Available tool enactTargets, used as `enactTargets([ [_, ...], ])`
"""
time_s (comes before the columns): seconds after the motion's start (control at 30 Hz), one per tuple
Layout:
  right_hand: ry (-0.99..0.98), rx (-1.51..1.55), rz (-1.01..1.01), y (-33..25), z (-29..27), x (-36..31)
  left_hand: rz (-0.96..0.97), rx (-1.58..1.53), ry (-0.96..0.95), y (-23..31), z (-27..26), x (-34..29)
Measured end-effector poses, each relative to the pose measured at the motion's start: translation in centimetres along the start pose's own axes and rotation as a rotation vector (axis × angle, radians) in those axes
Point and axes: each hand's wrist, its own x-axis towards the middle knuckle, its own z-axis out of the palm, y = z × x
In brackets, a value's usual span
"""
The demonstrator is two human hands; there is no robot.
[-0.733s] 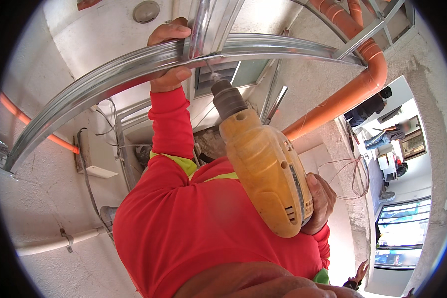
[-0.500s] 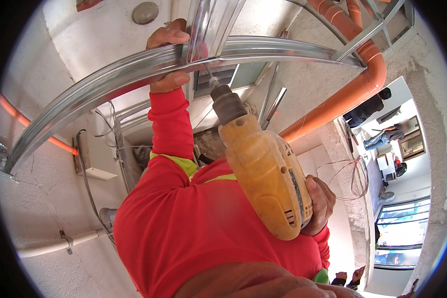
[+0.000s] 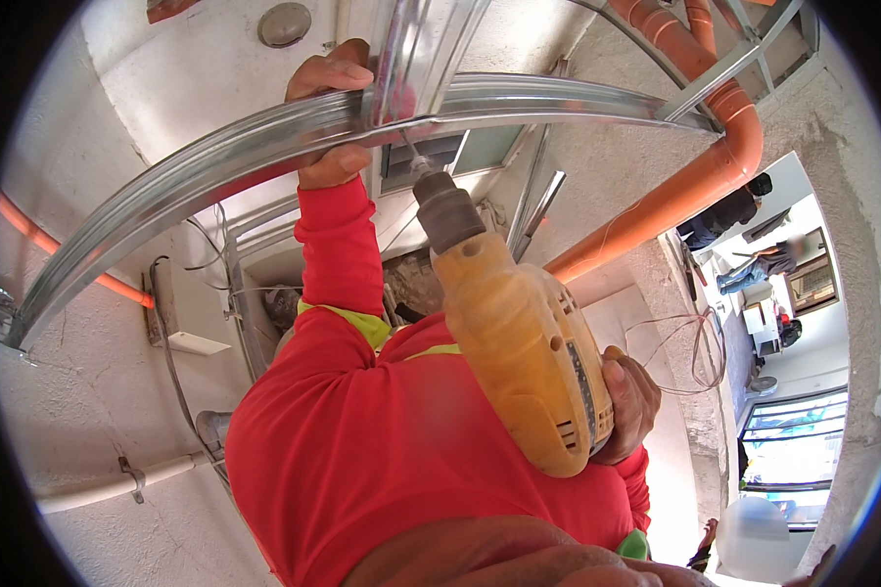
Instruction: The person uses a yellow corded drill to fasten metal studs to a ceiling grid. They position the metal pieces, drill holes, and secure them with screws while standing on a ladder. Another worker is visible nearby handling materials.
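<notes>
The left hand (image 3: 325, 75) grips a long metal rail (image 3: 196, 171), with fingers showing on its upper side and the thumb on its lower side, close beside the spot where a metal post (image 3: 392, 64) meets it. The right hand (image 3: 633, 406) is wrapped around the back end of a yellow drill (image 3: 524, 352), which sits in front of the red shirt (image 3: 392, 460) and tilts toward the rail. Its dark chuck (image 3: 447, 210) carries a thin bit (image 3: 419, 157) that points at the rail's lower edge, right by the post; whether the tip has gone in, I cannot tell. A thick orange pipe (image 3: 656, 205) bends down behind the drill, with a loose loop of wire (image 3: 722, 357) near it. On the left wall, a white box (image 3: 198, 308) hangs above a pale pipe (image 3: 117, 486). Through the opening at right, two people are visible near a bright window (image 3: 795, 440).
</notes>
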Motion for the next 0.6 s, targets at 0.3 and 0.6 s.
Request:
enactTargets([
  [0.3, 0.033, -0.08, -0.026, -0.3, 0.3, -0.1, 0.045, 0.08, 0.052, -0.5, 0.1, 0.0],
  [0.6, 0.007, -0.033, -0.002, -0.3, 0.2, 0.2, 0.058, 0.113, 0.185, -0.9, 0.9, -0.4],
])
